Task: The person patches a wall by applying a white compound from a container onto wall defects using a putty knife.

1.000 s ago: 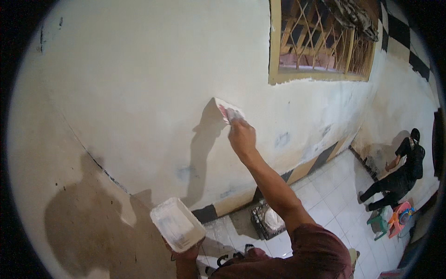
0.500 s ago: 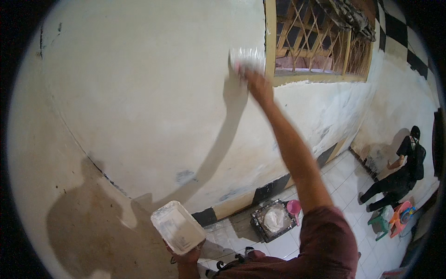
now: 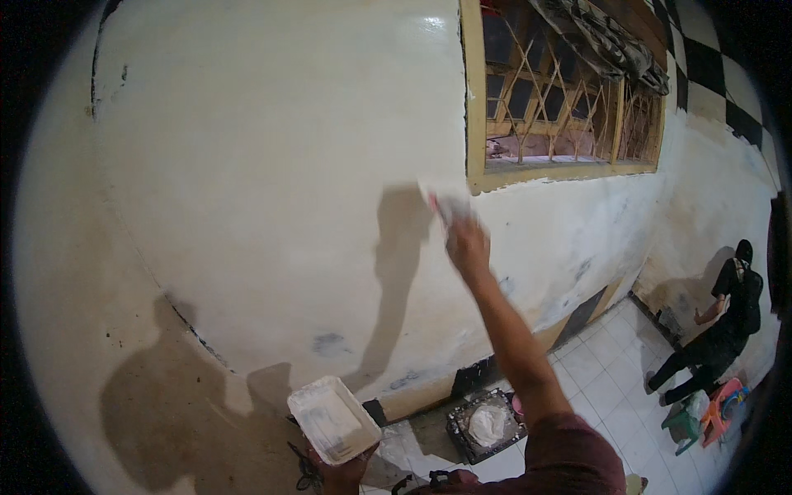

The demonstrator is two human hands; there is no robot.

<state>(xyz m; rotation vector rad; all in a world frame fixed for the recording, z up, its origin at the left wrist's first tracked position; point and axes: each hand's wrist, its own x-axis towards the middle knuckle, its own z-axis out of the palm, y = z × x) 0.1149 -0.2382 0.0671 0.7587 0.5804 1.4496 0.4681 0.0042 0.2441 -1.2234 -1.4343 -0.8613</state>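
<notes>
My right hand (image 3: pixel 469 246) is closed on a wide flat spreading tool (image 3: pixel 445 206), white and pink and blurred by motion, against the off-white wall (image 3: pixel 272 190) just below and left of the window's lower left corner (image 3: pixel 477 183). Whether its edge touches the wall I cannot tell. My left hand (image 3: pixel 334 469) holds a rectangular white tray (image 3: pixel 332 417) from underneath at the lower middle; the tray is coated inside with pale paste.
A co-worker (image 3: pixel 734 309) in dark clothes bends by the right wall. Below me on the tiled floor (image 3: pixel 602 375) stand a dark square container (image 3: pixel 458 437) with white material and a pink piece beside it, and green (image 3: pixel 683 429) and orange (image 3: pixel 716 421) plastic stools. Dark cloth (image 3: pixel 619 58) hangs over the barred window.
My right hand has swung up beside the window and back down to below its corner, with the tool. The left hand and tray sit slightly lower and further right in the picture.
</notes>
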